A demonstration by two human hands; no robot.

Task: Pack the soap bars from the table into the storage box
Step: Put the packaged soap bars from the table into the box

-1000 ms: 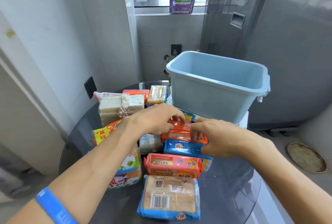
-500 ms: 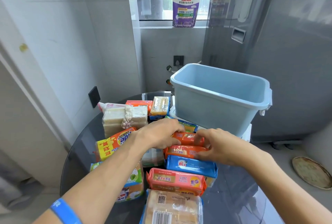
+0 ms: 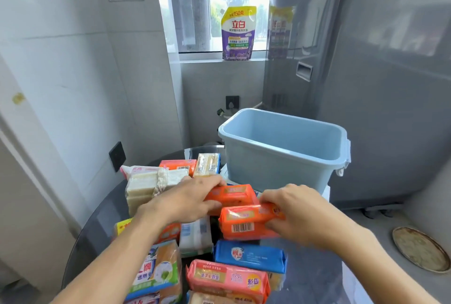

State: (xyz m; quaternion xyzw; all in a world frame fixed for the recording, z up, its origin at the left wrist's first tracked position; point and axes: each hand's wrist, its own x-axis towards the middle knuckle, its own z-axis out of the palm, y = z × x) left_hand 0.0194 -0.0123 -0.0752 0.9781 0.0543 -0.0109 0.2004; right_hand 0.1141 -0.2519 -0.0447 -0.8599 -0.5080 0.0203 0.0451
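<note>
Many wrapped soap bars lie on a dark round glass table (image 3: 102, 228). My left hand (image 3: 188, 200) grips one orange soap pack (image 3: 231, 195), lifted a little above the pile. My right hand (image 3: 296, 216) grips a second orange soap pack (image 3: 244, 222) with a barcode facing me, also raised. Just behind both hands stands the light blue storage box (image 3: 283, 157), open on top; what I see of its inside is bare. Below my hands lie a blue soap pack (image 3: 251, 256) and a pink soap pack (image 3: 227, 279).
A stack of pale bars in clear wrap (image 3: 148, 186) sits at the left, with an orange pack (image 3: 178, 165) and a yellow bar (image 3: 207, 164) behind. A grey appliance (image 3: 366, 84) stands right. A purple detergent pouch (image 3: 238, 33) is on the windowsill. A round floor cover (image 3: 419, 252) lies low right.
Both hands have lifted the two orange packs off the pile and apart from each other; the right one now shows its barcode. The camera has tilted upward.
</note>
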